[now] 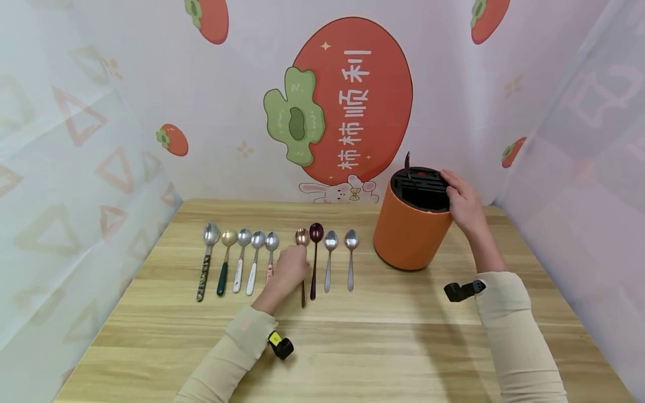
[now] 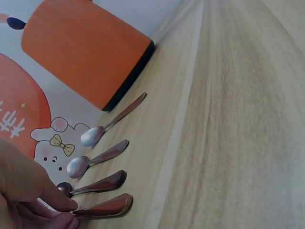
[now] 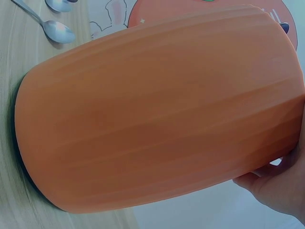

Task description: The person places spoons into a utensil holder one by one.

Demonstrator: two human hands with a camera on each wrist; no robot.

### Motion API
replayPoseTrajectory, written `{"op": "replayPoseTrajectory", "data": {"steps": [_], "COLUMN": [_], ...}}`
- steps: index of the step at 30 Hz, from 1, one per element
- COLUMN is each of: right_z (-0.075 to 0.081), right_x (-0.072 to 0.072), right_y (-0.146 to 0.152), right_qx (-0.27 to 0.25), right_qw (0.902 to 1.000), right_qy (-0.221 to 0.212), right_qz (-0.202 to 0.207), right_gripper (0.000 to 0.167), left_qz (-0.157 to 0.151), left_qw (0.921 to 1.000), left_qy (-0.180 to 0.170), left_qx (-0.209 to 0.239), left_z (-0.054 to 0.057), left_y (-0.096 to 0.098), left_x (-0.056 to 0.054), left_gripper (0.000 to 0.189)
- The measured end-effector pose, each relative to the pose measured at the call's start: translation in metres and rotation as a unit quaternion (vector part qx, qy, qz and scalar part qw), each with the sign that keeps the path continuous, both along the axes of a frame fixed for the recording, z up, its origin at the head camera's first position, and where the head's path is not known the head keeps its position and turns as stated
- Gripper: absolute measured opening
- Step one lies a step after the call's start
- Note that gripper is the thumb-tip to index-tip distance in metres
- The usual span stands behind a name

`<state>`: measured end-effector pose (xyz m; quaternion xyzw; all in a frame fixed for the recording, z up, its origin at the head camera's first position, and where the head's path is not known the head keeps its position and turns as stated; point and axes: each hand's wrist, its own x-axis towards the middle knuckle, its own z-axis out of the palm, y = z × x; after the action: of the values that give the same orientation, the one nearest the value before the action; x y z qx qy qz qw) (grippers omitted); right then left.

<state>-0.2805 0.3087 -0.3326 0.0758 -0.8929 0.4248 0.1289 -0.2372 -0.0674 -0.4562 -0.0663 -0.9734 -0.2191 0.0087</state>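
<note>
between left hand (image 1: pixel 291 267) and orange holder (image 1: pixel 413 235), three spoons (image 1: pixel 331 241) abreast

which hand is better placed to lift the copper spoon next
Probably the left hand: it pinches the copper spoon, while the right hand grips the orange holder farther off.

Pale backdrop (image 1: pixel 227 84) with big red persimmon print (image 1: pixel 378 112) and white rabbit (image 1: pixel 335 195), behind a wood-grain tabletop (image 1: pixel 373 358)

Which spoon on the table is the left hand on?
The copper-coloured spoon, sixth from left in the head view, between the pink-handled spoon and the dark purple spoon. Only its handle shows pinched by the left hand.
</note>
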Motion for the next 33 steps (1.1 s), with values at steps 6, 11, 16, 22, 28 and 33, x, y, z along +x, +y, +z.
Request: {"op": "replayPoseTrajectory", "data": {"steps": [6, 11, 16, 22, 28, 33], "right_z": [0.001, 0.000, 0.000, -0.001, 0.000, 0.001], "right_x": [0.001, 0.002, 0.004, 0.004, 0.002, 0.002], "right_y": [0.000, 0.000, -0.001, -0.002, -0.001, -0.001], "right_qx": [0.003, -0.002, -0.002, 0.006, 0.005, 0.003], "right_qw": [1.0000, 1.0000, 1.0000, 1.0000, 1.0000, 1.0000], "right_qy": [0.000, -0.001, -0.001, 0.000, -0.001, -0.006], "right_qz": [-0.003, -0.002, 0.000, -0.004, -0.003, -0.002], "right_gripper": [0.047, 0.047, 0.047, 0.047, 0.048, 0.048], "left_qz": [0.003, 0.017, 0.011, 0.004, -0.005, -0.019], "left_qw": [0.9996, 0.9998, 0.9998, 0.9996, 0.9994, 0.9982], "left_qy": [0.013, 0.006, 0.003, 0.008, 0.013, 0.035], "left_qx": [-0.024, -0.011, 0.016, 0.028, 0.031, 0.046], "left_z": [-0.002, -0.003, -0.003, -0.001, 0.006, 0.013], "left_y": [0.001, -0.002, -0.006, -0.011, -0.014, -0.015], "left_x": [-0.002, -0.004, -0.003, -0.001, 0.002, 0.008], "left_gripper": [0.019, 0.019, 0.027, 0.036, 0.049, 0.052]}}
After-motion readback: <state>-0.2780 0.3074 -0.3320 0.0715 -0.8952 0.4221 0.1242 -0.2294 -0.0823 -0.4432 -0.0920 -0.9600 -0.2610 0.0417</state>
